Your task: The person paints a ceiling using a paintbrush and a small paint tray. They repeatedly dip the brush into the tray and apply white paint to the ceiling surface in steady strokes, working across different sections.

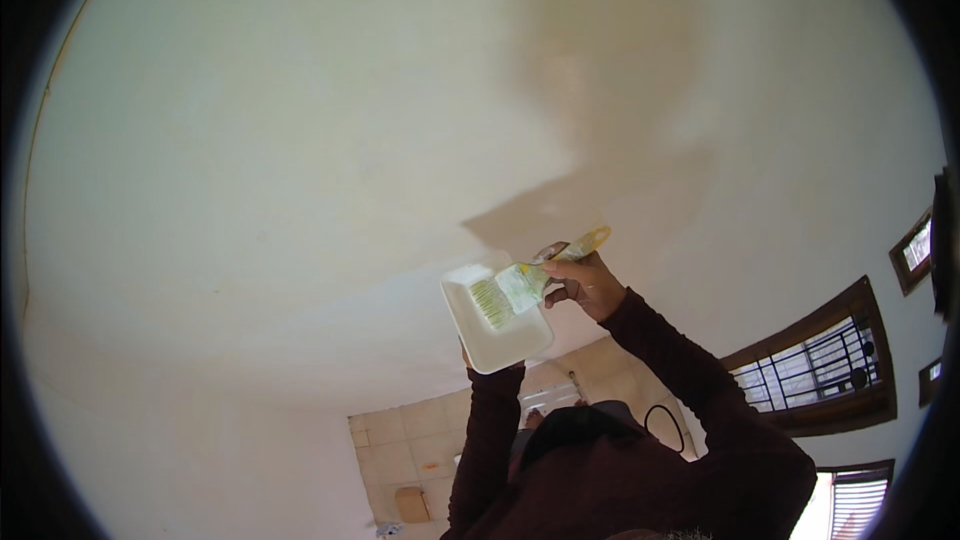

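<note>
From my station I see the right hand (587, 286) closed around a paint-smeared, yellow-handled flat brush (522, 288) over the shallow white rectangular tray (508, 347); beneath it, the left hand's (465, 356) grip I can't tell.

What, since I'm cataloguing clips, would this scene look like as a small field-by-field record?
Right hand: holding a flat, paint-smeared brush with yellowish handle
Left hand: mostly hidden behind a white, shallow rectangular tray
Bristles: over the tray's inside; contact unclear
Background: large pale wall bearing a dark shadow
Right side: barred, brown-framed rectangular window
Below: beige tiled floor
</note>
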The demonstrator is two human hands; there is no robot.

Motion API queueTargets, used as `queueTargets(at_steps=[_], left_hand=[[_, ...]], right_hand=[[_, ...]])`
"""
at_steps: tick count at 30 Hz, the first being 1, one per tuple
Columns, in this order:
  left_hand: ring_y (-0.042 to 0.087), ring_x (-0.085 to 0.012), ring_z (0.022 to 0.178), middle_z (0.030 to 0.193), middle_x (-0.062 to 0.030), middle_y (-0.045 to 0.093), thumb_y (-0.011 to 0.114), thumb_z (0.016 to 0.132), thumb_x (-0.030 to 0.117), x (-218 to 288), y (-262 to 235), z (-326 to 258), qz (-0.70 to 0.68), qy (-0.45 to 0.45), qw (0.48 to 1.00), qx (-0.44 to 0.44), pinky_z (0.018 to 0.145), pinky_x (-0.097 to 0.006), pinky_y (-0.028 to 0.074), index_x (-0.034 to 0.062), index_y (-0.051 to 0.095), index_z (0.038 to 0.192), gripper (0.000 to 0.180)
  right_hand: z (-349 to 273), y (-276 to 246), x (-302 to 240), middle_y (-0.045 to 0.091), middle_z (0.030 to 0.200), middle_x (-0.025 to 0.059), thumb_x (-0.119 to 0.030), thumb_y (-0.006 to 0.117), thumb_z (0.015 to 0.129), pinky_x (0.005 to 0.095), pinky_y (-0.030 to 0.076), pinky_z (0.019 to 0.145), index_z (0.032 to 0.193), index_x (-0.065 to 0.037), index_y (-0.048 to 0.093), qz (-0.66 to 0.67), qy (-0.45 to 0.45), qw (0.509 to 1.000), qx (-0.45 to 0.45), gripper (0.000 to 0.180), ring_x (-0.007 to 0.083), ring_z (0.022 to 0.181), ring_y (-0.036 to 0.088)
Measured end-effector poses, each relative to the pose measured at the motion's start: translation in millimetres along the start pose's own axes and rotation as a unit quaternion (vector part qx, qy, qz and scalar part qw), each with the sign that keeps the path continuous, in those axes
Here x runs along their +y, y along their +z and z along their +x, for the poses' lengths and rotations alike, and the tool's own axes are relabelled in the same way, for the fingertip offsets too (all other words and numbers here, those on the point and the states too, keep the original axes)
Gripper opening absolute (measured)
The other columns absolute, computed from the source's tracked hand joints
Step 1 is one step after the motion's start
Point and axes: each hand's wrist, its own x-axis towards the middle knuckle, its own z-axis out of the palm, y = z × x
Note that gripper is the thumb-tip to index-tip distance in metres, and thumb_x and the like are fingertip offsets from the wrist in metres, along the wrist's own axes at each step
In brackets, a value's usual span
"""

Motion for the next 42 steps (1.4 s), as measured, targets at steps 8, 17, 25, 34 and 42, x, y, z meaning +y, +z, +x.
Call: queueTargets(at_steps=[8, 17, 25, 34, 42], left_hand=[[0.053, -0.0331, 0.127, 0.142, -0.0140, 0.050, 0.036, 0.101, 0.049, 5, -12, 1, 0.066, -0.005, 0.998, 0.021, 0.103, -0.052, 0.048, 0.0110, 0.039, 0.146, 0.059], [0.051, -0.0310, 0.130, 0.146, -0.0119, 0.047, 0.036, 0.102, 0.045, 4, 11, 13, 0.309, 0.063, 0.949, -0.021, 0.103, -0.051, 0.048, 0.0131, 0.035, 0.150, 0.057], [0.055, -0.0338, 0.126, 0.144, -0.0118, 0.050, 0.041, 0.100, 0.046, 7, 7, 9, 0.038, 0.016, 0.999, -0.011, 0.099, -0.053, 0.051, 0.0142, 0.037, 0.150, 0.059], [0.055, -0.0350, 0.125, 0.145, -0.0119, 0.049, 0.041, 0.099, 0.048, 6, 4, 9, 0.084, 0.026, 0.996, -0.004, 0.098, -0.054, 0.051, 0.0144, 0.036, 0.150, 0.062], [0.057, -0.0289, 0.122, 0.143, -0.0130, 0.050, 0.047, 0.101, 0.044, 9, 15, 6, 0.028, 0.027, 0.999, -0.011, 0.098, -0.045, 0.052, 0.0127, 0.032, 0.151, 0.061]], right_hand=[[-14, -13, 24, 0.061, 0.116, 0.0179, -0.008, 0.067, 0.088, 0.0398, 0.059, 0.079, 0.107, 0.000, 0.061, -0.051, -0.145, 0.987, -0.042, 0.021, 0.0284, 0.101, 0.065], [-10, -5, -30, 0.067, 0.112, 0.0179, 0.003, 0.073, 0.082, 0.0361, 0.053, 0.089, 0.101, 0.001, 0.068, -0.333, -0.488, 0.803, 0.079, 0.020, 0.0258, 0.102, 0.066], [74, -46, -172, 0.068, 0.116, 0.0121, 0.004, 0.069, 0.085, 0.0327, 0.049, 0.096, 0.106, 0.000, 0.068, -0.370, -0.624, 0.661, 0.191, 0.021, 0.0215, 0.108, 0.064], [75, -157, -239, 0.070, 0.115, 0.0089, 0.001, 0.069, 0.088, 0.0310, 0.050, 0.096, 0.106, -0.001, 0.068, -0.408, -0.592, 0.628, 0.299, 0.018, 0.0179, 0.107, 0.064], [66, -218, -290, 0.071, 0.112, 0.0063, -0.002, 0.071, 0.087, 0.0296, 0.051, 0.092, 0.107, -0.005, 0.068, -0.355, -0.613, 0.579, 0.403, 0.021, 0.0168, 0.104, 0.066]])
